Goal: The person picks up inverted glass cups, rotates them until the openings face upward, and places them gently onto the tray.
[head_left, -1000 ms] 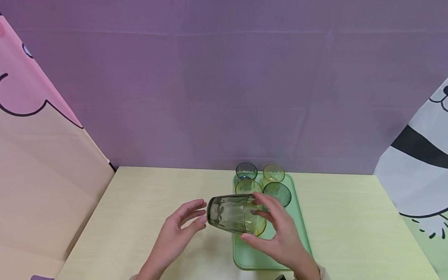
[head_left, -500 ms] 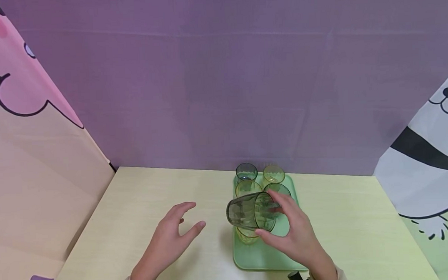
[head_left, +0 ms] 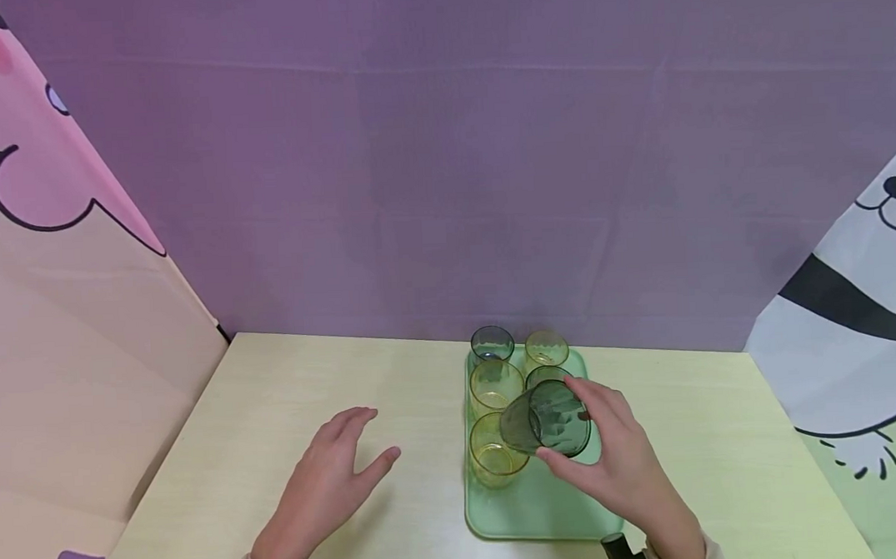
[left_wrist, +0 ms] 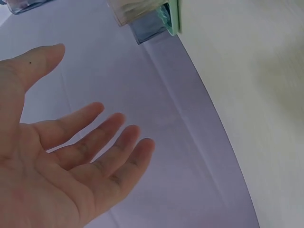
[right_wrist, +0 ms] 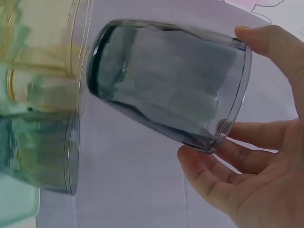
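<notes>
My right hand (head_left: 613, 447) grips a smoky grey-green drinking glass (head_left: 562, 416) by its rim, thumb on one side and fingers on the other. The glass tilts over the green tray (head_left: 533, 517), its base pointing left. In the right wrist view the same glass (right_wrist: 166, 85) hangs apart from the glasses standing beside it. Just left of it in the head view is a yellow glass (head_left: 493, 457) on the tray. To the left of the tray, my left hand (head_left: 329, 476) hovers over the table with its fingers spread, holding nothing; the left wrist view shows its bare palm (left_wrist: 52, 190).
Further back on the tray stand another yellow glass (head_left: 496, 384), a dark glass (head_left: 492, 343), a pale yellow glass (head_left: 547, 348) and a green glass (head_left: 545, 374) partly hidden by the held one. A purple cloth (head_left: 444, 188) rises behind the light wooden table (head_left: 309, 369).
The right hand has carried the glass rightward over the tray, and its mouth has turned toward the head camera. The left hand has drawn away from the glass's base, to the left.
</notes>
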